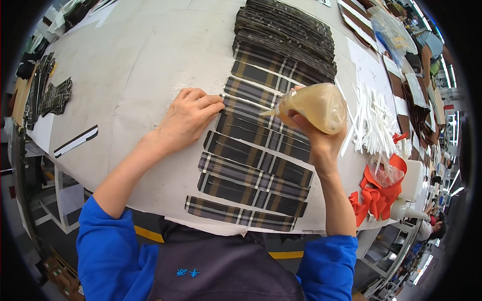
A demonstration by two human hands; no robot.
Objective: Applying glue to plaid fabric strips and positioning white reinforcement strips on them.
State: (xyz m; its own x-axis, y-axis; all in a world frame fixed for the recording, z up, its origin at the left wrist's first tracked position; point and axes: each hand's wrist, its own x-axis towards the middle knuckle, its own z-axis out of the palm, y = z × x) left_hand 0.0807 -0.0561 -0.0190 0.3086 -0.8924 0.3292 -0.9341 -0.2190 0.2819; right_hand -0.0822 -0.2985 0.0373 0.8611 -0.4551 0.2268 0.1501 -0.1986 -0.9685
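My right hand [324, 143] is wrapped round a squeeze bottle [321, 103] of cloudy amber liquid. The bottle lies tilted on its side, its narrow nozzle pointing left over a dark plaid fabric strip [246, 128]. Thin glossy lines run along that strip and some nearer ones. My left hand [188, 118] rests on the table, its fingers bent and close together, fingertips pinching the left end of a plaid strip [238, 108] just beyond. More plaid strips [256, 193] lie in a column toward me, some overlapping.
A thick overlapping stack of plaid pieces [283, 37] fills the far end of the column. To the right lie white strips [374, 118], red fabric [379, 195] and a white container [412, 180]. A black-and-white strip [76, 141] and more plaid bundles [55, 98] are on the left.
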